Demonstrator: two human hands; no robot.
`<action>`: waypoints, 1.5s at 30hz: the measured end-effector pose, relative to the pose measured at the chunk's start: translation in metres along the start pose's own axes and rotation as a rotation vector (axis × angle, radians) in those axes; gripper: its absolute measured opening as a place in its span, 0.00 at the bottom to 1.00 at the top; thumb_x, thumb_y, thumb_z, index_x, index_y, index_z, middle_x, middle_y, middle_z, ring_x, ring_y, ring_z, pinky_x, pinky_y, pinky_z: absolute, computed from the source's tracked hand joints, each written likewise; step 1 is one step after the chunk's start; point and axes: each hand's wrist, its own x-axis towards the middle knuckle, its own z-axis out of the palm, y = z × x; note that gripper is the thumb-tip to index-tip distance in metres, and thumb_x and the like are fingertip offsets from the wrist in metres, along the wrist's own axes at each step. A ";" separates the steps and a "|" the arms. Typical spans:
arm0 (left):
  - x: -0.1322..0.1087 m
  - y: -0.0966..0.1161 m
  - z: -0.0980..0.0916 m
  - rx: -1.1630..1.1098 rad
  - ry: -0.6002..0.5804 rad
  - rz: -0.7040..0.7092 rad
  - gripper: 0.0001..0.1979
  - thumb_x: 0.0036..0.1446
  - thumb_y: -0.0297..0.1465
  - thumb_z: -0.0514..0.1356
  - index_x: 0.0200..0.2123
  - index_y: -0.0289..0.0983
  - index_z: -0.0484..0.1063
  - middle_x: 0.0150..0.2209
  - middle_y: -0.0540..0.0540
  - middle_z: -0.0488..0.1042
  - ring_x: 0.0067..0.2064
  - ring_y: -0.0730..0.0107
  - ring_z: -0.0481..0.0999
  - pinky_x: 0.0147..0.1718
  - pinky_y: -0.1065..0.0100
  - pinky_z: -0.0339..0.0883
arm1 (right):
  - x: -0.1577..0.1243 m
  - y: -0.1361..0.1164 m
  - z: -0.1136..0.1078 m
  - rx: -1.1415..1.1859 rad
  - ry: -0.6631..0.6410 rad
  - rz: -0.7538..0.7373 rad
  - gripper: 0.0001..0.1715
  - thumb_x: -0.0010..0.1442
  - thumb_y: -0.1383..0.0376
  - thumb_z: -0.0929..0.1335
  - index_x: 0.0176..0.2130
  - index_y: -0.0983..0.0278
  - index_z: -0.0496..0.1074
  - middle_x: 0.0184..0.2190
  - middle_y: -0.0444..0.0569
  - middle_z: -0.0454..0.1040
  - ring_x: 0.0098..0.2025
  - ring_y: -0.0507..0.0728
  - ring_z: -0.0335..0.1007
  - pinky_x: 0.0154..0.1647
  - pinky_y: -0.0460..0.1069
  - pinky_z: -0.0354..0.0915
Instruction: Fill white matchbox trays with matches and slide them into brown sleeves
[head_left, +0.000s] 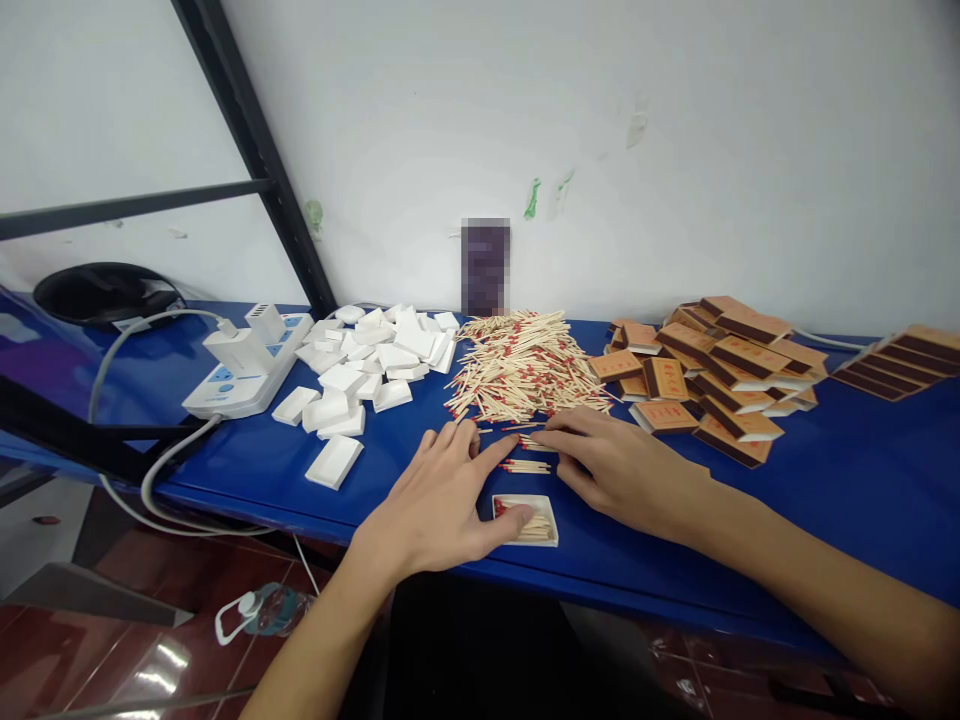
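Note:
A small white tray partly filled with matches lies near the front edge of the blue table. My left hand rests beside it, thumb against the tray's left side and fingers stretched flat towards a few loose matches. My right hand lies palm down just behind the tray, its fingertips pressed together on some matches at the near edge of the big match pile.
Several empty white trays lie heaped at the left. Orange matchbox sleeves are stacked at the right, with more sleeves at the far right. A white power strip with cables and a black round object sit at the far left.

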 end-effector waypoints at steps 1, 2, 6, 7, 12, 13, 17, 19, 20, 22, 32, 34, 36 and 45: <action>0.000 0.000 0.000 0.000 0.003 0.005 0.35 0.63 0.52 0.54 0.68 0.44 0.57 0.51 0.39 0.66 0.56 0.46 0.65 0.59 0.38 0.55 | 0.000 0.000 0.000 0.004 -0.001 0.000 0.18 0.65 0.72 0.61 0.49 0.66 0.74 0.44 0.57 0.75 0.46 0.64 0.74 0.45 0.59 0.73; 0.000 0.000 0.000 0.000 0.005 0.010 0.35 0.63 0.52 0.54 0.68 0.44 0.56 0.51 0.39 0.66 0.56 0.47 0.65 0.59 0.38 0.55 | 0.000 0.000 0.000 0.012 -0.002 0.004 0.18 0.65 0.71 0.61 0.50 0.66 0.74 0.43 0.57 0.75 0.46 0.64 0.74 0.45 0.59 0.73; 0.000 0.000 -0.002 -0.016 0.009 0.019 0.36 0.63 0.51 0.54 0.69 0.42 0.55 0.51 0.39 0.66 0.56 0.47 0.65 0.59 0.39 0.55 | 0.000 0.001 0.000 0.052 -0.009 0.033 0.16 0.68 0.68 0.60 0.47 0.66 0.75 0.43 0.57 0.74 0.44 0.63 0.73 0.44 0.59 0.72; 0.000 0.000 -0.002 -0.024 0.012 0.019 0.35 0.63 0.50 0.55 0.68 0.42 0.56 0.52 0.39 0.66 0.56 0.47 0.64 0.59 0.39 0.55 | 0.000 0.002 0.000 0.066 -0.009 0.033 0.16 0.69 0.68 0.60 0.46 0.66 0.76 0.43 0.57 0.74 0.43 0.62 0.73 0.44 0.58 0.72; 0.000 0.000 -0.004 -0.069 0.031 0.033 0.33 0.59 0.50 0.59 0.63 0.42 0.62 0.52 0.40 0.67 0.55 0.48 0.66 0.59 0.40 0.56 | 0.003 0.004 0.003 0.162 -0.001 0.027 0.16 0.70 0.66 0.61 0.43 0.67 0.77 0.38 0.54 0.73 0.40 0.60 0.70 0.43 0.56 0.69; 0.000 0.000 -0.005 -0.079 0.035 0.038 0.33 0.58 0.50 0.60 0.62 0.42 0.62 0.52 0.41 0.68 0.54 0.48 0.67 0.59 0.41 0.57 | 0.004 0.004 0.003 0.180 0.000 0.034 0.16 0.70 0.66 0.61 0.42 0.67 0.78 0.36 0.54 0.73 0.39 0.59 0.70 0.42 0.56 0.69; -0.001 -0.002 -0.005 -0.113 0.055 0.055 0.33 0.54 0.50 0.63 0.59 0.43 0.63 0.52 0.42 0.69 0.55 0.48 0.67 0.59 0.41 0.57 | 0.009 0.004 0.005 0.244 -0.011 0.052 0.15 0.70 0.66 0.63 0.41 0.66 0.78 0.35 0.52 0.72 0.39 0.58 0.68 0.41 0.54 0.67; -0.001 -0.002 -0.005 -0.115 0.056 0.053 0.34 0.54 0.50 0.64 0.60 0.42 0.63 0.52 0.41 0.69 0.56 0.47 0.66 0.59 0.40 0.56 | 0.011 0.003 0.004 0.268 -0.020 0.064 0.14 0.70 0.65 0.63 0.41 0.65 0.78 0.35 0.51 0.72 0.39 0.58 0.68 0.41 0.53 0.66; -0.001 -0.002 -0.005 -0.113 0.054 0.049 0.35 0.54 0.50 0.64 0.60 0.42 0.62 0.53 0.41 0.69 0.56 0.46 0.66 0.59 0.40 0.56 | 0.012 0.002 0.004 0.278 -0.026 0.069 0.13 0.69 0.65 0.64 0.41 0.64 0.78 0.35 0.51 0.72 0.39 0.57 0.68 0.42 0.53 0.66; -0.001 -0.001 -0.005 -0.109 0.050 0.043 0.36 0.54 0.50 0.64 0.61 0.42 0.62 0.53 0.41 0.69 0.56 0.46 0.66 0.59 0.40 0.56 | 0.012 -0.001 0.002 0.286 -0.037 0.078 0.14 0.70 0.65 0.63 0.39 0.64 0.78 0.35 0.50 0.72 0.39 0.57 0.68 0.41 0.53 0.65; -0.002 -0.005 -0.005 -0.120 0.012 0.053 0.47 0.47 0.57 0.65 0.65 0.40 0.60 0.59 0.37 0.65 0.62 0.39 0.63 0.59 0.39 0.58 | 0.011 -0.006 -0.008 0.225 -0.110 0.072 0.17 0.69 0.55 0.64 0.47 0.60 0.78 0.40 0.51 0.73 0.43 0.60 0.69 0.45 0.56 0.63; -0.002 -0.006 -0.003 -0.120 0.017 0.056 0.48 0.46 0.58 0.65 0.65 0.40 0.60 0.59 0.37 0.66 0.61 0.39 0.63 0.59 0.38 0.57 | 0.011 -0.006 -0.008 0.274 -0.131 0.093 0.15 0.68 0.56 0.65 0.44 0.60 0.78 0.41 0.51 0.73 0.43 0.59 0.69 0.45 0.55 0.64; -0.003 -0.006 -0.002 -0.116 0.023 0.065 0.47 0.46 0.57 0.66 0.64 0.40 0.61 0.58 0.37 0.66 0.61 0.40 0.63 0.59 0.38 0.57 | 0.012 -0.006 -0.008 0.327 -0.138 0.123 0.12 0.67 0.59 0.65 0.41 0.61 0.77 0.39 0.49 0.73 0.42 0.58 0.70 0.44 0.53 0.65; -0.002 -0.006 -0.005 -0.165 0.042 0.085 0.33 0.46 0.53 0.68 0.50 0.41 0.68 0.50 0.41 0.69 0.55 0.47 0.68 0.57 0.42 0.59 | 0.014 -0.012 -0.001 0.228 -0.064 0.090 0.06 0.64 0.69 0.65 0.35 0.63 0.71 0.33 0.47 0.72 0.37 0.56 0.70 0.42 0.53 0.64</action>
